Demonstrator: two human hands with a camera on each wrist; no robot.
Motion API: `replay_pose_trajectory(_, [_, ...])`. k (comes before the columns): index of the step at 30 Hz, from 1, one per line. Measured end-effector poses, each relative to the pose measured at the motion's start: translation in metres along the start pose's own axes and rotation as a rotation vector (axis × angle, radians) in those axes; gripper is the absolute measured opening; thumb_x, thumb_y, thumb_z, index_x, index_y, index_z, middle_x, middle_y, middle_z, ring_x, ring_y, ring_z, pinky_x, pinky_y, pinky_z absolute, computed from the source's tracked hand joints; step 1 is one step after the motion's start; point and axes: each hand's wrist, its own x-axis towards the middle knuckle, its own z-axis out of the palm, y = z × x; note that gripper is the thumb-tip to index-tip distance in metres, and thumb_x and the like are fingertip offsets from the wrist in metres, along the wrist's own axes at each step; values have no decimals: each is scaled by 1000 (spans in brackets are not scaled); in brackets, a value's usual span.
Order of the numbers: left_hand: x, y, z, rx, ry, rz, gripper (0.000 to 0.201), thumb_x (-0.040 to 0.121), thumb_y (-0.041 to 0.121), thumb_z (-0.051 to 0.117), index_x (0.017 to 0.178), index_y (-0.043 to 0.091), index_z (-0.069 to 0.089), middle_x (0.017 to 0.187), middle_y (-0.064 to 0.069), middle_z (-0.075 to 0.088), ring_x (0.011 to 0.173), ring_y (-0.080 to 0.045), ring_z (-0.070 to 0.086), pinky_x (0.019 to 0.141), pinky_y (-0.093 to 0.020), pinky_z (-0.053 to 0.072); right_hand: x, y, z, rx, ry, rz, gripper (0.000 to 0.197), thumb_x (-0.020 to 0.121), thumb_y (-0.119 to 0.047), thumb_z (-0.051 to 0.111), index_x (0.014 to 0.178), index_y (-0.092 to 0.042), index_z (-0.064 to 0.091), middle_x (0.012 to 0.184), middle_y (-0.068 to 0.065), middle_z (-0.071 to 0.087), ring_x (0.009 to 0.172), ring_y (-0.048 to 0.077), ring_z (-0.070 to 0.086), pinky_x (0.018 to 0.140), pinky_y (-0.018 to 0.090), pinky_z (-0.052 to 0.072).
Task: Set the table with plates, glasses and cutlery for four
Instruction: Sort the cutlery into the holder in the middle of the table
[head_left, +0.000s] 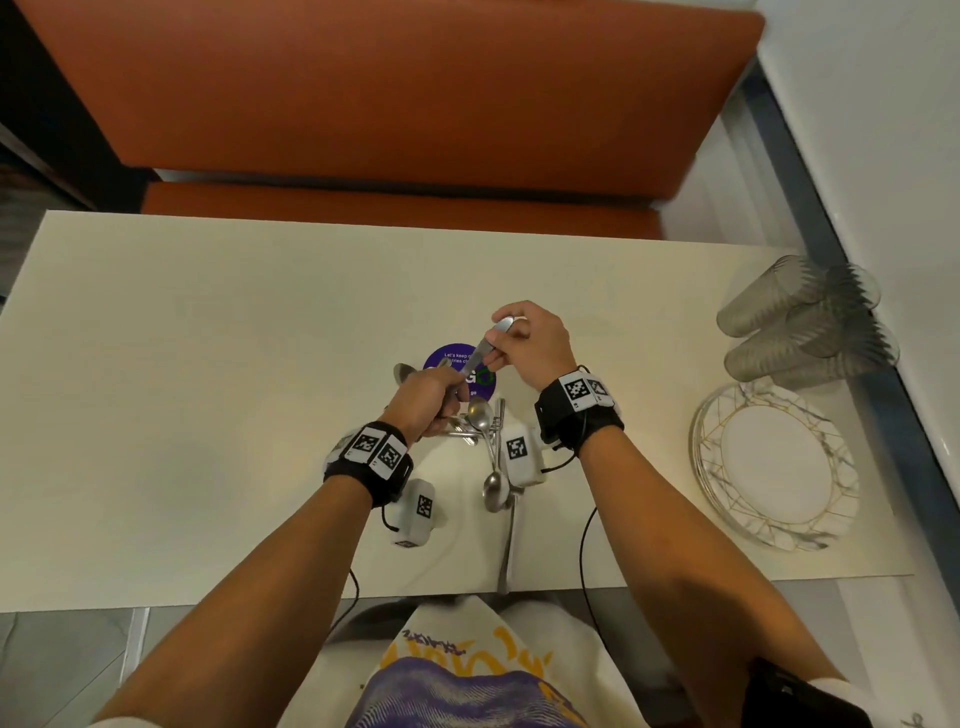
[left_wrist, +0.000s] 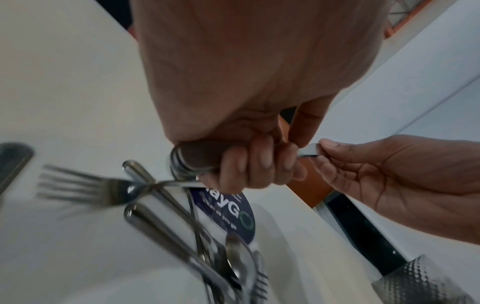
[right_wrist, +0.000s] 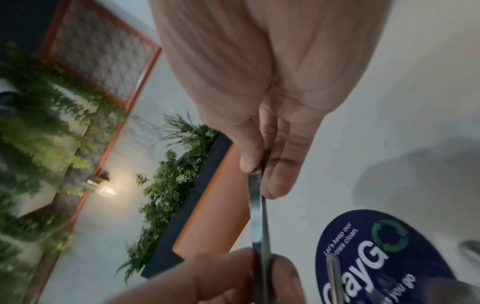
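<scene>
Left hand (head_left: 423, 400) fisted round a cutlery bundle (left_wrist: 187, 162) as a holder, right hand (head_left: 530, 338) pinching one knife handle (head_left: 491, 345) out of it, likely to sort per setting; loose spoons (head_left: 488, 452) below, glasses (head_left: 805, 322) and stacked plates (head_left: 774, 462) parked far right.

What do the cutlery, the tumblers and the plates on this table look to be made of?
Cutlery: polished metal, likely stainless steel, going by its bright mirror-like reflections.
Tumblers: clear, textured glass or plastic; the table shows through their dimpled walls, and the look alone leaves it open.
Plates: glossy white, probably ceramic or glazed porcelain, with gold and grey marble-style veining on the rim.
</scene>
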Motion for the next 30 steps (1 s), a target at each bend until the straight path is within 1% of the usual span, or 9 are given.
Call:
replay_pose_trajectory(4, [27, 15, -15, 423, 146, 206, 7, 92, 26, 70, 91, 19, 71, 76, -1, 68, 62, -15, 61, 56, -28, 51, 30, 11, -10, 143, 87, 124, 16, 88, -2, 71, 101, -7, 65, 72, 15, 75, 65, 34, 75, 74, 51, 63])
replay_pose_trajectory(6, [41, 23, -26, 532, 205, 275, 11, 88, 19, 72, 99, 22, 70, 84, 0, 71, 72, -14, 68, 59, -24, 57, 44, 22, -12, 250, 157, 219, 17, 87, 3, 71, 101, -4, 65, 75, 16, 74, 63, 32, 73, 77, 51, 63])
replay_pose_trajectory(12, [93, 33, -54, 889, 231, 392, 11, 90, 21, 76, 100, 20, 80, 99, -2, 67, 90, -22, 64, 80, -37, 56, 68, 59, -1, 428, 245, 416, 13, 86, 7, 72, 94, 0, 65, 94, 32, 70, 60, 34, 68, 75, 48, 63])
replay_pose_trajectory(15, [107, 27, -58, 1029, 244, 402, 15, 95, 31, 72, 101, 22, 82, 101, -5, 69, 95, -24, 61, 81, -42, 56, 74, 70, 8, 324, 229, 420, 12, 85, 1, 73, 96, -1, 69, 79, 22, 73, 58, 29, 70, 72, 44, 64])
replay_pose_trajectory(18, [114, 20, -61, 1091, 270, 415, 15, 97, 26, 69, 102, 21, 82, 101, -8, 71, 102, -28, 59, 82, -48, 56, 83, 77, 11, -28, 195, 307, 18, 85, -18, 76, 101, -8, 73, 78, 8, 76, 59, 18, 72, 63, 28, 62])
replay_pose_trajectory(21, [117, 18, -66, 1059, 306, 419, 15, 94, 16, 71, 103, 18, 83, 100, -11, 69, 103, -31, 58, 81, -48, 56, 86, 80, 7, -301, 76, 101, 30, 82, -33, 81, 102, -12, 74, 94, 0, 72, 78, 13, 67, 76, 24, 55])
replay_pose_trajectory(23, [118, 18, -68, 1050, 301, 429, 14, 93, 14, 73, 102, 17, 83, 98, -11, 69, 101, -31, 58, 79, -46, 55, 87, 84, 3, -441, -29, 6, 33, 80, -28, 83, 106, -11, 72, 97, 0, 64, 82, 14, 59, 79, 24, 49])
replay_pose_trajectory(27, [118, 16, -68, 1038, 298, 457, 11, 92, 14, 75, 99, 14, 84, 95, -11, 70, 98, -31, 59, 80, -47, 54, 90, 90, -4, -590, -105, -151, 19, 85, -5, 75, 103, -8, 70, 102, 5, 55, 86, 22, 58, 84, 35, 54])
replay_pose_trajectory(30, [119, 13, -67, 1004, 327, 436, 9, 90, 12, 75, 96, 11, 81, 94, -11, 70, 99, -30, 58, 83, -45, 53, 91, 91, -5, -674, -104, -227, 14, 87, -6, 74, 100, -7, 72, 101, 5, 55, 94, 22, 52, 86, 32, 49])
